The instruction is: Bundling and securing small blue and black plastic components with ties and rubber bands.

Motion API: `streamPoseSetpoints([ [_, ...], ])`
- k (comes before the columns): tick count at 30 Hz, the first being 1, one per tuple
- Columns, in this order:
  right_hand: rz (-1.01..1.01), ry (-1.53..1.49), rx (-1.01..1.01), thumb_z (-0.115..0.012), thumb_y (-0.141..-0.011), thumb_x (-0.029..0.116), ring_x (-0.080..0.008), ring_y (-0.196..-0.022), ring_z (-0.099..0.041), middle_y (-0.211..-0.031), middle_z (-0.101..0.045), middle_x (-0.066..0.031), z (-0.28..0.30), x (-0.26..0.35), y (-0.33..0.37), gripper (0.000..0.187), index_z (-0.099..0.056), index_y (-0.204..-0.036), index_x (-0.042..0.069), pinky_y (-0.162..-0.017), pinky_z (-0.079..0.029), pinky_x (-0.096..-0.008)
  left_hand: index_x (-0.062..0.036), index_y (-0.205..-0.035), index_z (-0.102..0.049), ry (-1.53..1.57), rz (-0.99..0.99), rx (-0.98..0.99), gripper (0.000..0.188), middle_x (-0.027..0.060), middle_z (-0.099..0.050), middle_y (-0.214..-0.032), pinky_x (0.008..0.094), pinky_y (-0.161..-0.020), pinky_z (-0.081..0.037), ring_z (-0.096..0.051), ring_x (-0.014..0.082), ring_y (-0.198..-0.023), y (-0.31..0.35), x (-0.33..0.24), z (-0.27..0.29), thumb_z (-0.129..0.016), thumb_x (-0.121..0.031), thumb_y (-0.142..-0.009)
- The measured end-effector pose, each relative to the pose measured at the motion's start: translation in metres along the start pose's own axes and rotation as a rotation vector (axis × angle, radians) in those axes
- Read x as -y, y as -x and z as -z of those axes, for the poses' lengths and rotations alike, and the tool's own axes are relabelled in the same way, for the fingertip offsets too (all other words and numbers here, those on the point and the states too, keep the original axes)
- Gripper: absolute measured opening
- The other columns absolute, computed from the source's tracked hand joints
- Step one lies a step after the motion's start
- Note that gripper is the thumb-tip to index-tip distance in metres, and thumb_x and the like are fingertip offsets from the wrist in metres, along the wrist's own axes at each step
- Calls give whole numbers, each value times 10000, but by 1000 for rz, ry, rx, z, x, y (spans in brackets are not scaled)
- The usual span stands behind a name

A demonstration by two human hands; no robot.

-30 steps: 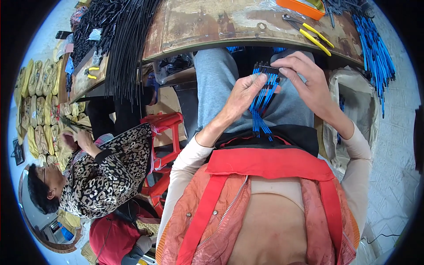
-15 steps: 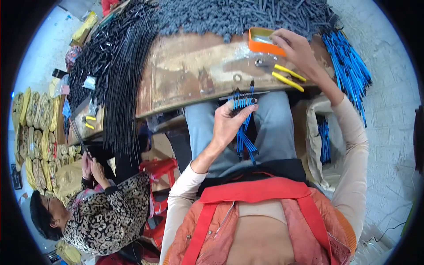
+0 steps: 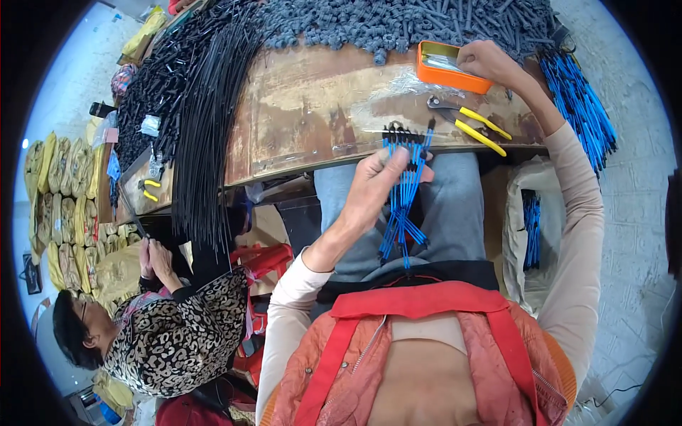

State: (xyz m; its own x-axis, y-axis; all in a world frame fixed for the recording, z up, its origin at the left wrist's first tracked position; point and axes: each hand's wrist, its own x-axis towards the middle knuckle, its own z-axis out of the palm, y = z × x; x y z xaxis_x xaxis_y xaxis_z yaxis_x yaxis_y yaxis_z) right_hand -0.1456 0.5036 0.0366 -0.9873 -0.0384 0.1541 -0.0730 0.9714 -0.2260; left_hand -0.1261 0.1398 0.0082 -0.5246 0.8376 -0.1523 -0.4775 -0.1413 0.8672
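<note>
My left hand (image 3: pixel 376 177) is closed round a bundle of thin blue tubes (image 3: pixel 401 202) with black ends. I hold it over my lap at the table's front edge, where the tubes fan out at the bottom. One tube's black tip stands higher than the others. At the far right, my right hand (image 3: pixel 489 61) reaches over the right end of an orange box (image 3: pixel 455 78), its fingers drawn together at the rim. Thin pale pieces (image 3: pixel 442 62) lie inside this box; anything between my right fingertips is hidden. Yellow-handled pliers (image 3: pixel 472 122) rest just in front of the box.
Grey plastic parts (image 3: pixel 355 28) are heaped along the table's back. Long black rods (image 3: pixel 206 142) hang over its left edge. More blue tubes (image 3: pixel 579 106) lie at the right, above a pale sack (image 3: pixel 515 234) holding others. A co-worker (image 3: pixel 170 334) sits at my left.
My left hand has tilted the blue bundle, so more of the tubes' length shows. My right hand has lowered to the orange box's rim. The whole view has shifted slightly.
</note>
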Motion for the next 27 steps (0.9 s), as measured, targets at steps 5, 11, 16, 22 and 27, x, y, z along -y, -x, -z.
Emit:
streamPoseSetpoints([
  [5, -39, -150, -155, -652, -810, 158, -272, -695, -656, -779, -667, -163, -8, 3, 7, 184, -686, -896, -1, -683, -521, -328, -2, -1107, -660, -232, -116, -37, 202, 100, -725, -985, 276, -816, -528, -675, 141, -909, 9, 8, -4, -651, -100, -930],
  [11, -78, -449, -417, -610, -931, 149, -71, -754, -546, -838, -616, -38, 22, 103, 41, 161, -611, -999, 3, -697, -461, -237, 15, -1122, -661, -528, -379, -27, 220, 86, -721, -1030, 287, -876, -518, -663, 137, -959, 5, 16, 10, -659, -31, -907],
  [16, 135, -540, -368, -616, -934, 107, -40, -752, -515, -867, -600, 2, 33, 197, 74, 111, -622, -983, 8, -655, -422, -205, 10, -1105, -678, -268, -367, -2, 190, 71, -717, -1045, 249, -833, -514, -659, 111, -920, 10, 17, 6, -640, -62, -933],
  [22, 48, -559, -292, -636, -914, 69, -36, -744, -506, -848, -592, -4, 29, 195, 87, 107, -629, -998, 3, -635, -416, -217, 18, -1147, -650, -193, -332, 16, 240, 116, -713, -1056, 328, -919, -518, -667, 188, -1016, 10, 19, 13, -578, -139, -981],
  [27, 153, -478, -316, -614, -896, 35, -142, -722, -530, -831, -567, -62, 15, 197, 100, 249, -642, -1142, 9, -657, -428, -265, 16, -1120, -664, -216, -335, -20, 204, 93, -714, -1030, 256, -876, -516, -662, 133, -976, 11, 19, 9, -644, -43, -926],
])
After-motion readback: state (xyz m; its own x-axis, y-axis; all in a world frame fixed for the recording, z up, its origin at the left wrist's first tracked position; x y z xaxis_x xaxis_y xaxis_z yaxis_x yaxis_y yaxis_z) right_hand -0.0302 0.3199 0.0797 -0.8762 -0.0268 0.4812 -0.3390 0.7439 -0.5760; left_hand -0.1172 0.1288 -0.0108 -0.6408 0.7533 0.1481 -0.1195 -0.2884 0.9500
